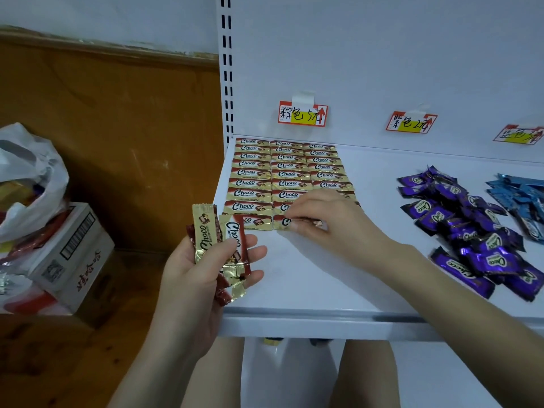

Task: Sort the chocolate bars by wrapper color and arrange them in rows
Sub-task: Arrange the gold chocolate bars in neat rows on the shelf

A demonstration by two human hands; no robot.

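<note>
Gold rows [282, 175] mid-frame looked nearly done. The right hand [332, 222] pinched a gold bar [284, 222] into place and the left hand [200, 278] gripped spares [219, 240]. At right, the purple pile [465, 228] and blue pile [524, 198] lay unarranged.

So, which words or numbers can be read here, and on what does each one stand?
"Choco": rowed gold bars, held bars, purple bars.
"紫色 2元": middle tag.
"色 5元", first sign unclear: left tag.
"娃哈哈": cardboard box.
Right tag, blue wrappers: unreadable.
</note>
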